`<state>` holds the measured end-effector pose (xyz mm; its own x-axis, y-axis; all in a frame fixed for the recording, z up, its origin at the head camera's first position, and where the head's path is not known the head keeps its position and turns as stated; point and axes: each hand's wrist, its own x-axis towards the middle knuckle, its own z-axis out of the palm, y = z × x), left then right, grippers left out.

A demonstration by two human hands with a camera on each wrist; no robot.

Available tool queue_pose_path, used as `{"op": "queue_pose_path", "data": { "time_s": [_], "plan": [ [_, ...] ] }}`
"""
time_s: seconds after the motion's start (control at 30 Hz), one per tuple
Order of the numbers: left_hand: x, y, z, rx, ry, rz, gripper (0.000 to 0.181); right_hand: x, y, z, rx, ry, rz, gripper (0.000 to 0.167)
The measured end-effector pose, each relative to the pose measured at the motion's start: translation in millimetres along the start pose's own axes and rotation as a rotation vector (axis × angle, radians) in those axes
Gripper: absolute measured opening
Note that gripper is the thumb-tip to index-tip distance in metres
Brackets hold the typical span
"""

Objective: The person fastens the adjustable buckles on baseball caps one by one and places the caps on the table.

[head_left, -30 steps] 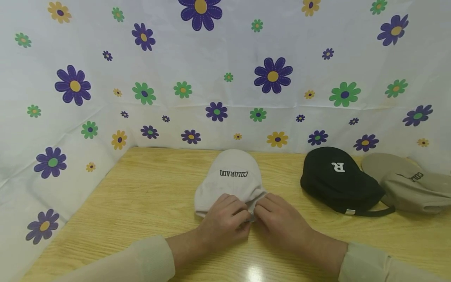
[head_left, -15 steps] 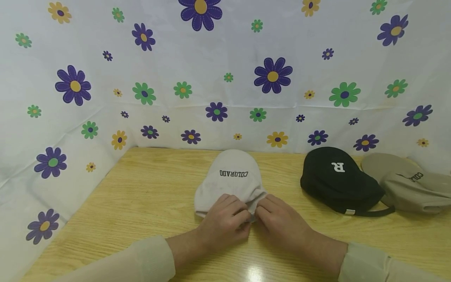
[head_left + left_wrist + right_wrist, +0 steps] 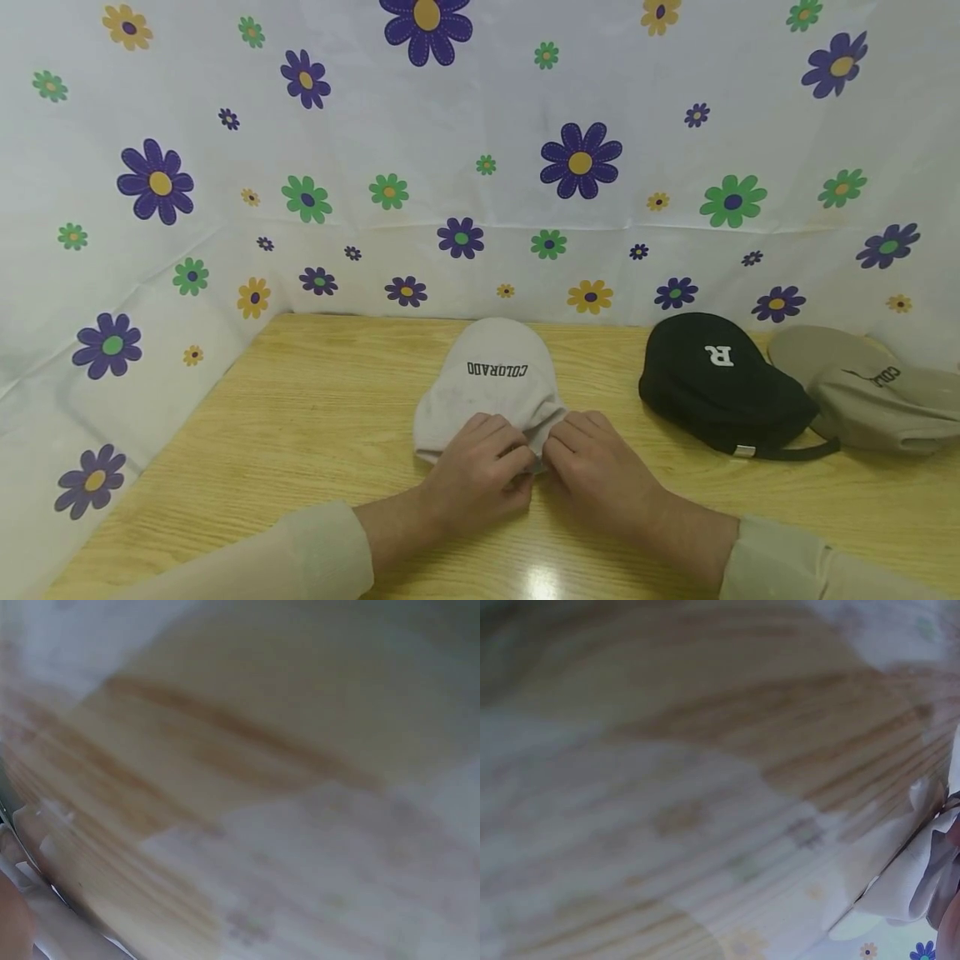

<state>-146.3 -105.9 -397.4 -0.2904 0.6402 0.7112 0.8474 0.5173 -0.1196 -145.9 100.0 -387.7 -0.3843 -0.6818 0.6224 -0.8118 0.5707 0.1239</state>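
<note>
An off-white baseball cap lies on the wooden table, its COLORADO lettering upside down from my side. My left hand has curled fingers and pinches the near edge of this cap, around its back opening. Close beside it, my right hand pinches the same edge further right, where the fabric is creased. The fingertips of both hands and most of the strap between them are hidden. In the right wrist view, some pale cap fabric shows at the right edge; the rest is blurred.
To the right lies a black cap with a white R, its strap and metal buckle towards me. A tan cap sits against it at the far right. A white cloth printed with flowers hangs behind the table.
My right hand's fingers have shifted very slightly to the right and its knuckles have risen a little. The left hand and the caps have stayed in place.
</note>
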Motion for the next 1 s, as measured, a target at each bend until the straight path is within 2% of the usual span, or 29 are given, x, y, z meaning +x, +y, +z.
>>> {"op": "queue_pose_path", "data": {
  "time_s": [0.5, 0.77, 1.0],
  "plan": [
    [0.5, -0.9, -1.2, -0.001, -0.006, -0.017, 0.016, 0.1, -2.0, -3.7, 0.009, -0.078, 0.087, 0.023],
    [-1.5, -1.3, -0.8, 0.011, -0.005, -0.033, 0.017, -0.7, -1.5, -2.8, -0.004, -0.041, 0.096, 0.021],
    [1.0, -2.0, -0.1, 0.022, 0.019, -0.017, 0.017, -0.6, 0.9, -4.4, -0.03, -0.038, 0.109, 0.019]
  ]
}}
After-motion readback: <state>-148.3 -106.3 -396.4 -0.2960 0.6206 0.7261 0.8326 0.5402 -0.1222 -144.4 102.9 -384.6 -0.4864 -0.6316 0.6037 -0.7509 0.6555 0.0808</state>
